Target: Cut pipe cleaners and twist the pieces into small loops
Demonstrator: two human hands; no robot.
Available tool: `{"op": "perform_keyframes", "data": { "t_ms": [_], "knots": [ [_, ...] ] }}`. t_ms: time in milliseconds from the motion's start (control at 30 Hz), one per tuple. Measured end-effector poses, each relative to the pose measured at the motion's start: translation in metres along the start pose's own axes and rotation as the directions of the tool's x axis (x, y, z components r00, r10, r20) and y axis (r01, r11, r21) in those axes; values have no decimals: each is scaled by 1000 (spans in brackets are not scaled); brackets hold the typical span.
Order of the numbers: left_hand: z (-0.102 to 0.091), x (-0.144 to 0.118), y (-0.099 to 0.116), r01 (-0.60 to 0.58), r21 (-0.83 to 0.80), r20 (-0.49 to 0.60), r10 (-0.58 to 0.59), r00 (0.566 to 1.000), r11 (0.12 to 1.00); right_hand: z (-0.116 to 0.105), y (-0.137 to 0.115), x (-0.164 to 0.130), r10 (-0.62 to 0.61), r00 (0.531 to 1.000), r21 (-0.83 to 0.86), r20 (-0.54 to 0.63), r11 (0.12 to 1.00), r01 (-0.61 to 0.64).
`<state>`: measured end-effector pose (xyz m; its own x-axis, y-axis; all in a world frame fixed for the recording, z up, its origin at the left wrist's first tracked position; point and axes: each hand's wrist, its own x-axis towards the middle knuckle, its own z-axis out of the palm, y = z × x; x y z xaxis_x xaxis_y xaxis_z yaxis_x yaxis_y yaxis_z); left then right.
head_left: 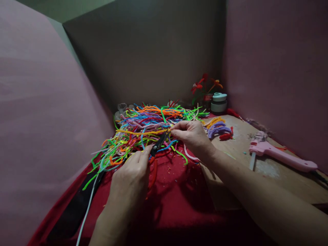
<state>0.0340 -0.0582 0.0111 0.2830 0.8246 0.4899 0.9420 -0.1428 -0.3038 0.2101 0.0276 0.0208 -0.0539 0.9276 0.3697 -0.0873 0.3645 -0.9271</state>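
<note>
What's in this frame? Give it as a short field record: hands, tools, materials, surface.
left hand: left hand holds black-bladed scissors, blades at a yellow fuzzy pipe cleaner
right hand: right hand pinches the same yellow strand at its end
materials: tangled pile of multicoloured pipe cleaners; small orange, purple and red bundles
other tools: pink glue gun lying on a brown board
surface: red cloth
background: red pipe-cleaner flowers, white round container
</note>
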Motion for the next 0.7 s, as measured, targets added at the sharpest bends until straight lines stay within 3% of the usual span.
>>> {"op": "perform_keyframes", "data": {
  "t_ms": [433, 700],
  "knots": [
    [2, -3, -1, -3, -2, 21, 3, 1000, 1000, 0, 5, 1, -61, 998, -76, 25, 995, 62],
    [11, -7, -3, -12, -80, 10, 13, 1000, 997, 2, 10, -4, -238, 971, -283, 0, 931, 229]
  ]
}}
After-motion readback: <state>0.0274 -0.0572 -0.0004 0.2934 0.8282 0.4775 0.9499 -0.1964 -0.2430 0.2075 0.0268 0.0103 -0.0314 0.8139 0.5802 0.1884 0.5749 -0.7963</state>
